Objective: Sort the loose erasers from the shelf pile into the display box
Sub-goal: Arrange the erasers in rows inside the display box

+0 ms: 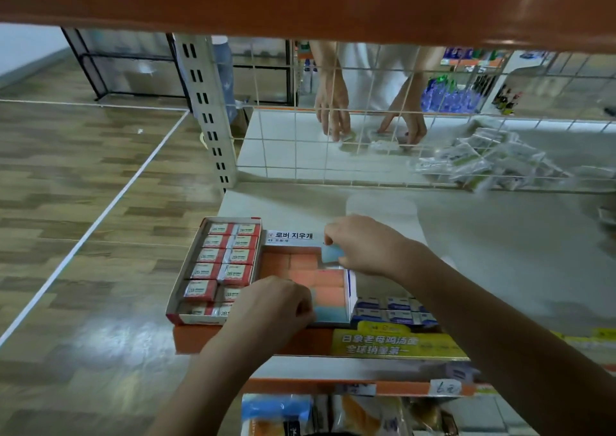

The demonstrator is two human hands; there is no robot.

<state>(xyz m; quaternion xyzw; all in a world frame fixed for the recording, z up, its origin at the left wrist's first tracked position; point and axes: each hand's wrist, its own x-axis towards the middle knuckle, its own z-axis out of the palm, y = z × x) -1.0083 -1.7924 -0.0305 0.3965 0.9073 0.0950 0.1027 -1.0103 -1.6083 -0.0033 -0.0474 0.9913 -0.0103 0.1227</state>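
The display box [351,285] with a Korean-lettered white flap sits on the white shelf and holds rows of orange-pink erasers [301,274] and a light blue eraser [330,313] at its near end. My right hand [361,245] pinches a light blue eraser [331,253] just above the box's far right part. My left hand [276,302] lies with curled fingers at the box's near left corner, touching the blue eraser's edge; whether it holds anything is hidden.
A red-and-white tray [173,302] of wrapped 2B erasers stands left of the box. Blue-white boxed erasers [395,309] lie to its right. Behind a wire grid [293,142], another person's hands [333,109] handle packets; a packet pile [493,162] lies right.
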